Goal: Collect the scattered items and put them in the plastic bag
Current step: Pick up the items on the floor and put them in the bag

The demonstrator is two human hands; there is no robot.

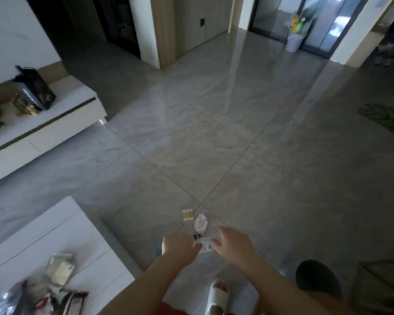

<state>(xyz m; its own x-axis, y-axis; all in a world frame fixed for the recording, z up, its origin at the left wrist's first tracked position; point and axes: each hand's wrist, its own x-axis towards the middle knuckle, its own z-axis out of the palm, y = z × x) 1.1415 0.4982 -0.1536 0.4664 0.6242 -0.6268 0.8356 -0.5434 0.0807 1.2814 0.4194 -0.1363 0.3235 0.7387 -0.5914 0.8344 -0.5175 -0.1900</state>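
A small white card or packet [204, 244] lay flat on the tiled floor [214, 144], between the two hands and just in front of the person's white slipper [217, 294]. It was judged to be light, thin and somewhat stiff, likely to slide on the glossy tile, so an edge pinch or a fingernail lift at a corner was thought the best hold. The left hand [179, 245] was seen curled at the card's left edge, its fingers apparently touching that edge, though whether a pinch had closed could not be told through the blur. The right hand [233, 243] was spread loosely, fingers apart, its fingertips [215, 243] at the card's right end. A small dark item [197, 236] sat just beyond the card, then a white-and-pink sachet [200, 221] and a tan packet [187, 215] further out, all apart from the fingers. No plastic bag could be made out with certainty; cluttered packaging was glimpsed on the white table [77, 235] to the left.
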